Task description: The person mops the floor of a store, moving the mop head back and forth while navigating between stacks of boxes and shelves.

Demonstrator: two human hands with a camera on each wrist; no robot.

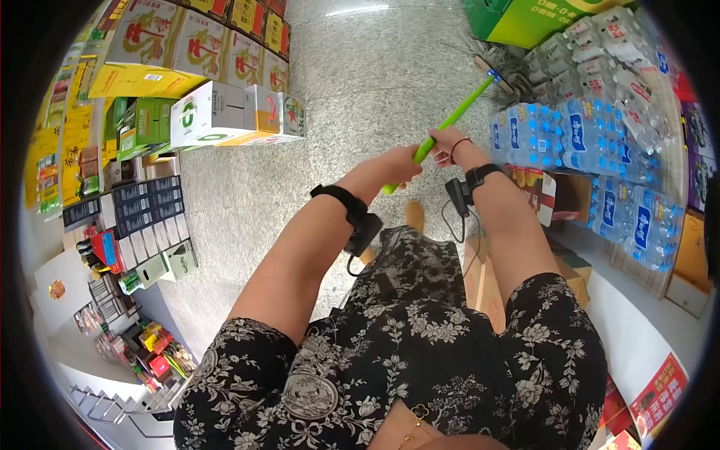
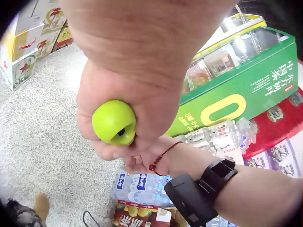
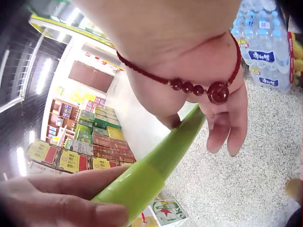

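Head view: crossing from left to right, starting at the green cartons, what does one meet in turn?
Green cartons → white carton with a green logo → left hand → right hand → blue-labelled bottle packs → purple boxes. Both hands grip the green pole.

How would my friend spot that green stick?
Find the speckled floor between stacked boxes and water bottles. Over it, the left hand and right hand hold the bright-green mop handle. Unlike the green boxes, it's long and thin.
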